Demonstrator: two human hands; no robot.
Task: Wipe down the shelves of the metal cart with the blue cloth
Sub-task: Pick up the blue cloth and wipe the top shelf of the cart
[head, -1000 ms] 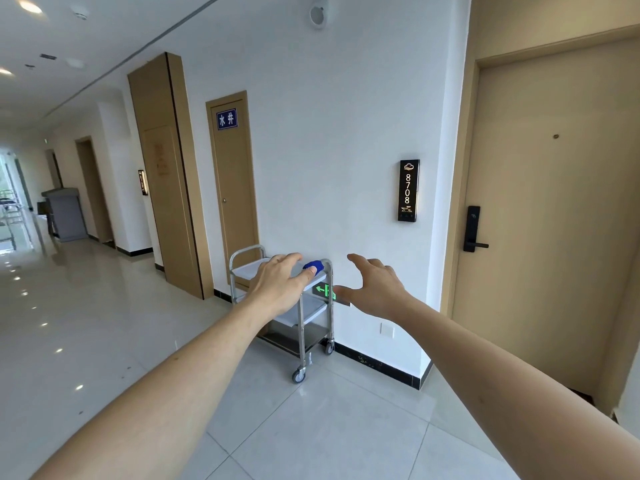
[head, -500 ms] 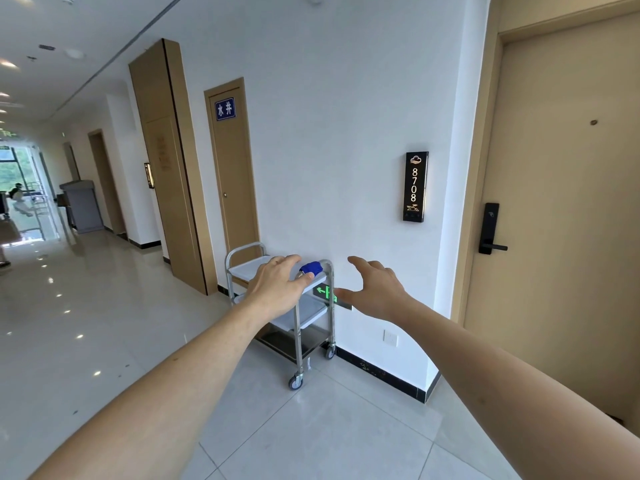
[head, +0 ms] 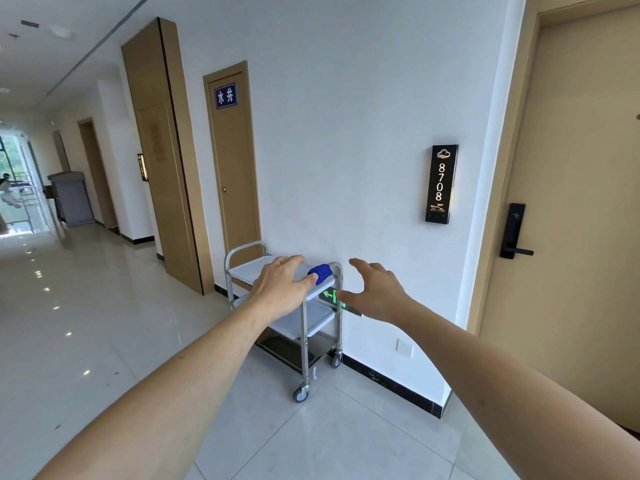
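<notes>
A three-shelf metal cart (head: 304,327) on casters stands against the white wall, some distance ahead of me. A bunched blue cloth (head: 320,272) lies on the right end of its top shelf. Both my arms are stretched out toward the cart. My left hand (head: 282,284) is open, fingers apart, and overlaps the top shelf in view, its thumb tip by the cloth. My right hand (head: 375,292) is open too, to the right of the cart, in front of a green exit sign. Neither hand holds anything.
A narrow wooden door with a blue sign (head: 226,95) stands behind the cart. A room door with a black lock (head: 512,232) and a number plate (head: 441,183) are at right. A grey bin (head: 71,197) stands far down the tiled corridor at left.
The view has shifted slightly left and downward. Both hands stay outstretched and open, in nearly the same pose relative to the cart.
</notes>
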